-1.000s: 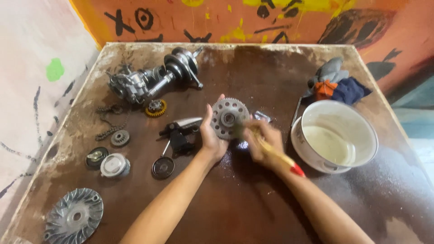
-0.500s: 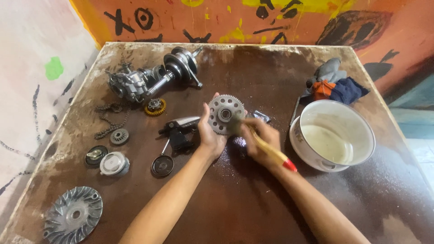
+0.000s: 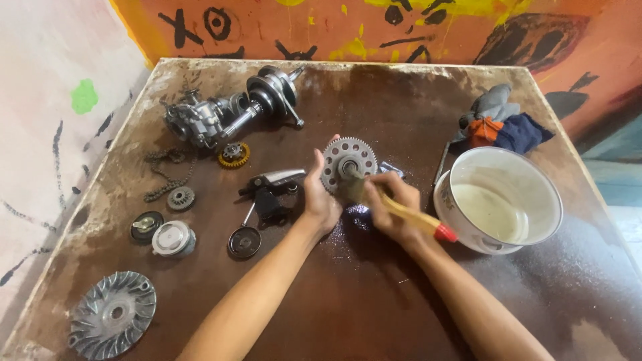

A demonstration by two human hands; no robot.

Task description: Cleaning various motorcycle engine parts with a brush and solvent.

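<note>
My left hand point(image 3: 319, 200) holds a toothed metal gear point(image 3: 348, 162) upright above the middle of the brown table point(image 3: 374, 294). My right hand point(image 3: 391, 204) grips a paintbrush with a yellow handle and red end point(image 3: 421, 220), and its bristles press on the gear's hub. Both hands are close together, just left of the white bowl.
A white bowl point(image 3: 503, 200) with pale liquid stands at the right, rags point(image 3: 498, 124) behind it. Engine parts lie to the left: a crankshaft assembly point(image 3: 227, 110), a small yellow gear point(image 3: 233, 154), a chain point(image 3: 167, 175), round caps point(image 3: 172, 238), a finned pulley disc point(image 3: 112, 323), a black lever point(image 3: 267, 190).
The gear and both hands have stayed in nearly the same spot; the brush has shifted slightly over the gear's centre.
</note>
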